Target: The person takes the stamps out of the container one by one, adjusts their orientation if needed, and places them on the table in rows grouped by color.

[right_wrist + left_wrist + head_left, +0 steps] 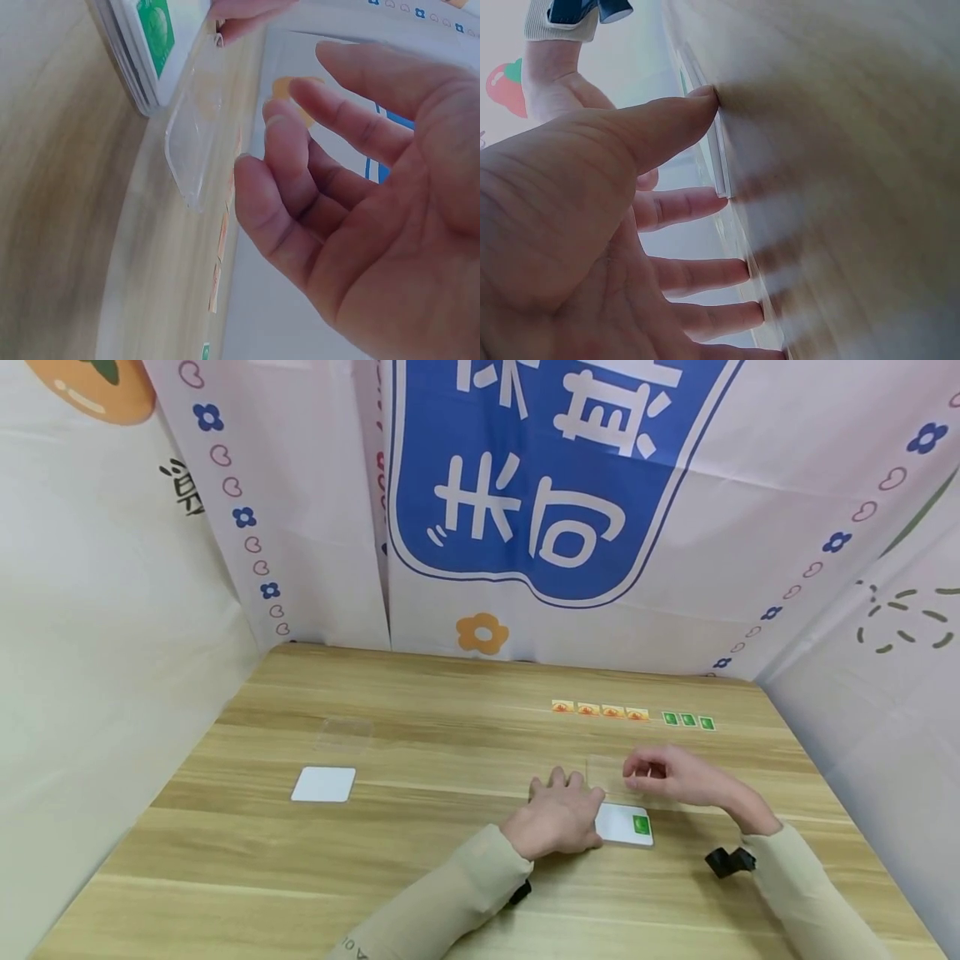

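Note:
A thin white rounded-corner case, like a small stack of cards, lies on the table with a green sticker near its right end. My left hand is at the case's left end, fingers spread and straight. In the left wrist view the thumb touches its edge and the index fingertip is at its corner. My right hand hovers right of and behind the case, fingers loosely bent, nothing visible between them. A clear plastic cover lies just behind the case, beside the right hand's fingers.
At the back right, several orange stickers and three green stickers form a row. A second white case lies on the left, with another clear cover behind it. Printed cloth hangs around the wooden table.

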### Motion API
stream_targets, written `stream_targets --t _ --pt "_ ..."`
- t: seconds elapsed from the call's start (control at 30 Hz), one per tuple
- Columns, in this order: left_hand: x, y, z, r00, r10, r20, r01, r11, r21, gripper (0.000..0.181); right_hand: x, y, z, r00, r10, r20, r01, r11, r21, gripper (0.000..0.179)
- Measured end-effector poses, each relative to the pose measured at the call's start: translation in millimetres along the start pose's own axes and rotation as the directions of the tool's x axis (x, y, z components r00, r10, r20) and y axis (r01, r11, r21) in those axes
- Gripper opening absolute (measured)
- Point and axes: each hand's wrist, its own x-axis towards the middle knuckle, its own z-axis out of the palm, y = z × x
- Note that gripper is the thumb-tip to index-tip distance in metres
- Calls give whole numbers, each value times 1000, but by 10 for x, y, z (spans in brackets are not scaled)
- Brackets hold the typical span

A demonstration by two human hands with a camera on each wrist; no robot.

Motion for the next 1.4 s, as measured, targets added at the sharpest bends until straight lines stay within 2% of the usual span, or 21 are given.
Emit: stream_targets --t 0.13,0.33,0.57,0.87,1.4 --pt "-5 12 -2 1000 7 -1 -7 1000 4 52 -42 17 -19 1000 6 -8 -6 1000 8 17" --pt "11 23 3 1000 10 -1 -10 1000 9 51 -105 47 -24 999 -28 -29 28 1000 3 12" --pt "12 19 -5 1000 9 6 -9 1000 9 51 -136 103 33 1000 -17 11 17 1000 12 12" --pt "16 22 0 1000 21 0 -21 1000 -2 49 -149 129 42 997 -40 61 39 999 8 7" --pt "35 9 -12 1000 13 18 -13 1000 -4 51 -116 137 83 986 51 156 -53 999 6 5"
